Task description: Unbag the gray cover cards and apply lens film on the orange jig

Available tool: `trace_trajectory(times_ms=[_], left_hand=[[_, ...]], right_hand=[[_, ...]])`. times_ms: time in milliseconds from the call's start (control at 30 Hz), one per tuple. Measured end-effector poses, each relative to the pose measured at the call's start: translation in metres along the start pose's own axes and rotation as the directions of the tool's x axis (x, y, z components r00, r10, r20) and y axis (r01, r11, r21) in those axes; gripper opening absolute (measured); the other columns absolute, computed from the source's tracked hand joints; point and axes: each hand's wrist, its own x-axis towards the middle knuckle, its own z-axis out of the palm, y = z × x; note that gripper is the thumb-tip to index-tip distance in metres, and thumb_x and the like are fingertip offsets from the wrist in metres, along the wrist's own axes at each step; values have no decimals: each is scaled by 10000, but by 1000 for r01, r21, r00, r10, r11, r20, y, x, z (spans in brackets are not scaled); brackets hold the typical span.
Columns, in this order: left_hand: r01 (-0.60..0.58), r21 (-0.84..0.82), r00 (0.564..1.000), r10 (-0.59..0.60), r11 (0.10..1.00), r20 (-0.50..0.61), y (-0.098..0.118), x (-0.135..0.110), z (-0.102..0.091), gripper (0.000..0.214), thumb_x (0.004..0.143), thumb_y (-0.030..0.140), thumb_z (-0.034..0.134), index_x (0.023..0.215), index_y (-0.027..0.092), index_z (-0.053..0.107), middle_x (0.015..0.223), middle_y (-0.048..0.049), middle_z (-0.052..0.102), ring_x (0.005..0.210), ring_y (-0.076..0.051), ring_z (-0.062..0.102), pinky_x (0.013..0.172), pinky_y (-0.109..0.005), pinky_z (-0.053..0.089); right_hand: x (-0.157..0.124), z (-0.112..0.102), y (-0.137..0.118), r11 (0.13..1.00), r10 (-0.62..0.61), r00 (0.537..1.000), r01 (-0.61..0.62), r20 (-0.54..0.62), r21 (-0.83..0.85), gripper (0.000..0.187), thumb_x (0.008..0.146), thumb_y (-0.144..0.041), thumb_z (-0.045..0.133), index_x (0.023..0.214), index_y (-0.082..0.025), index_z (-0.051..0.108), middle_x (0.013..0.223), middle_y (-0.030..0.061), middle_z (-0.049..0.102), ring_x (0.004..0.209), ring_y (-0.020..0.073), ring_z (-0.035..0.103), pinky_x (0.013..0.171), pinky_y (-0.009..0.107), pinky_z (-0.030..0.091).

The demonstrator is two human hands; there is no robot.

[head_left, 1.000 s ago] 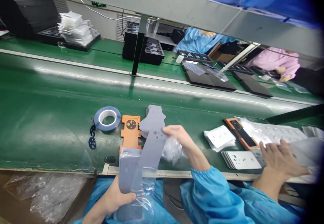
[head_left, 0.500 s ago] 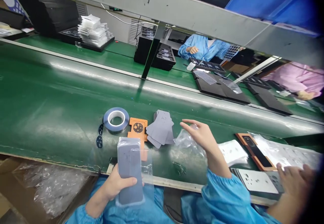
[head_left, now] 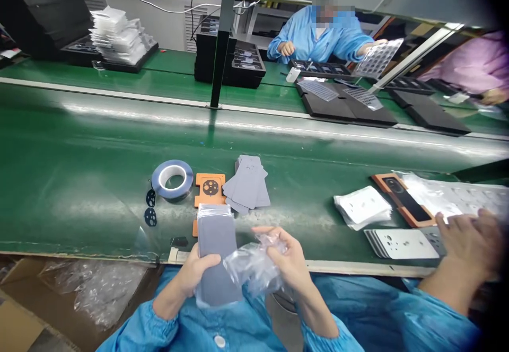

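My left hand point(head_left: 194, 272) grips a stack of grey phone-shaped sheets point(head_left: 217, 243) with clear plastic around it, thumb on top, held above the bench's front edge. Crumpled clear plastic film point(head_left: 256, 267) is in my right hand point(head_left: 288, 259), just right of the stack. Behind the stack lies an orange fixture point(head_left: 218, 182), its lower part hidden. Several loose grey sheets point(head_left: 248, 182) are fanned out on the green bench to its right. A roll of blue tape point(head_left: 161, 179) rests to its left, beside two black pieces with round holes point(head_left: 150, 217).
At the right, a co-worker's hand point(head_left: 465, 246) is by a stack of pale plates point(head_left: 413, 243). White sheets point(head_left: 361, 206) and another orange fixture point(head_left: 384, 185) lie near it. A cardboard box point(head_left: 24, 280) with plastic waste stands below left. A metal post point(head_left: 220, 60) rises behind.
My right hand has moved left and down from the bench with the plastic film, close to the stack. The loose short sticks on the bench no longer show. The view has shifted.
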Motion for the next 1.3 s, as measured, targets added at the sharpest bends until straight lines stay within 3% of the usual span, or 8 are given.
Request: trace_trajectory(times_ms=[133,200,333,433,500,767,1133,1300], left_hand=[[-131,170,990,119,977,79,5,-5,1,534,589,316,897,1049,143,688,1014,-106,745,957,-283,672,844,-382,524],[-151,202,985,131,968,109,4,-7,4,559,594,317,903,1080,146,686,1035,-109,746,971,-288,673,855,-386,521],[-104,172,985,79,980,151,-6,-12,7,652,575,346,921,1145,159,664,1103,-120,735,1012,-307,672,870,-398,524],[-39,105,999,36,994,38,-12,-15,5,623,618,440,886,1132,170,659,1077,-109,735,971,-288,680,847,-393,536],[-43,116,999,44,992,-7,-14,-17,3,597,618,436,887,1104,172,662,1060,-101,733,958,-281,678,842,-387,539],[-64,195,992,40,979,122,-21,-27,-9,648,619,391,892,1173,176,636,1110,-116,729,1028,-310,666,909,-416,508],[-70,226,980,24,972,200,-35,-24,-19,745,614,399,905,1243,177,575,1157,-141,694,1042,-317,647,890,-422,515],[-75,181,978,37,981,204,-38,-27,-28,775,602,415,910,1252,167,567,1135,-153,698,1028,-332,652,874,-432,518]], right_hand=[[-4,-16,4,995,73,992,-79,104,61,408,732,-175,585,1135,-238,605,654,-30,628,611,172,565,626,279,440],[-5,-12,5,994,94,974,-103,208,30,402,793,-267,628,1192,-214,629,596,-42,562,566,155,516,608,276,425],[-4,8,5,985,157,950,-172,269,34,328,803,-485,709,815,-157,704,611,-13,552,590,138,500,595,266,405],[-5,18,6,976,203,934,-216,296,13,435,787,-513,718,582,-162,564,555,-33,472,546,105,416,551,250,333],[-8,20,7,977,207,924,-214,321,-12,428,777,-480,728,562,-169,529,550,-42,454,549,102,396,560,250,317],[-22,17,14,960,250,842,-279,478,-11,298,765,-362,750,594,-155,621,593,-25,553,576,111,450,577,249,351],[29,1,-12,975,203,908,-221,367,6,353,717,-475,799,645,-132,750,573,17,643,527,116,500,521,246,348],[80,-26,-51,991,137,976,-134,167,-26,356,685,-491,808,734,-139,786,671,57,716,584,154,581,572,275,418]])
